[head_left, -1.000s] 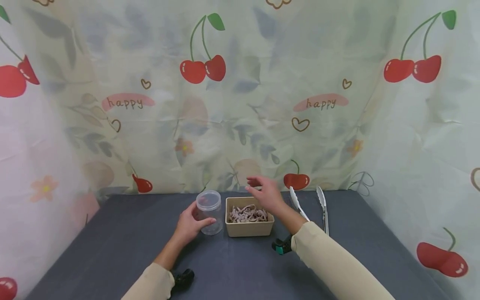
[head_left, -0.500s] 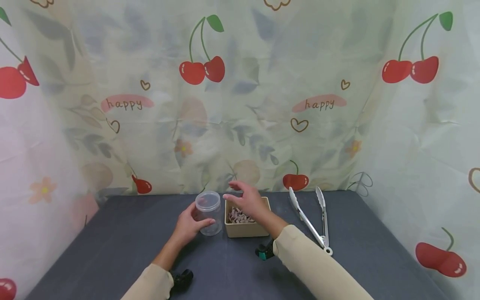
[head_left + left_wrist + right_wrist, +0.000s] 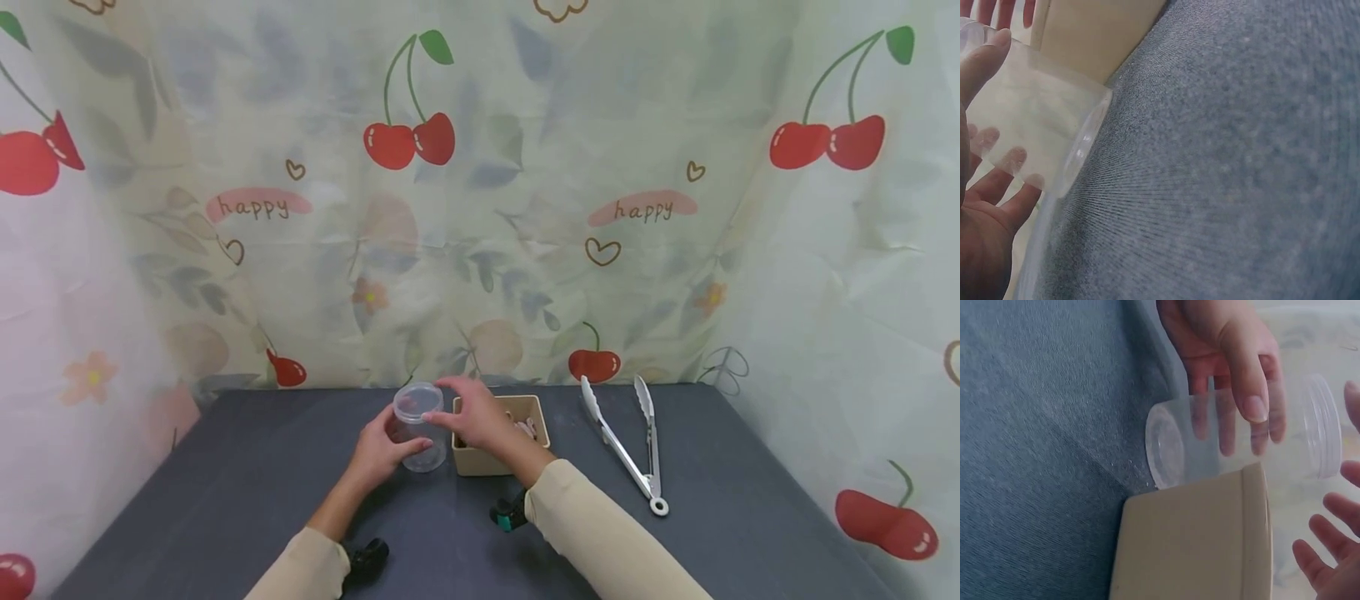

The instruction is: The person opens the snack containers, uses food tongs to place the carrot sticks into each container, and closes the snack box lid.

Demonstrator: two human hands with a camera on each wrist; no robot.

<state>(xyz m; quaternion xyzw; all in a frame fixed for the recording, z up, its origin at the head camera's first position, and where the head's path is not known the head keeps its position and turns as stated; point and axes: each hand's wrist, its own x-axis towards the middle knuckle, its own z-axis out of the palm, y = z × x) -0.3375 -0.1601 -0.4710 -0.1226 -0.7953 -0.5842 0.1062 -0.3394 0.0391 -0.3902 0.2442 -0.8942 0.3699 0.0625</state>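
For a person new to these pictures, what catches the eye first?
Probably the big red cherries on the curtain behind the dark table. Next, the clear jar left of the beige box, held by the left hand, the right hand beside its top. Metal tongs lie to the box's right.

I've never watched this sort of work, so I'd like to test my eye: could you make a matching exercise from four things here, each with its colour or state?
Things:
1. jar
2. box
3. tongs
4. left hand

Colours or states:
A. silver, lying with both legs spread apart
B. wrapped around something see-through
C. beige and open-topped
D. colourless and see-through

Right pairs: 1-D, 2-C, 3-A, 4-B
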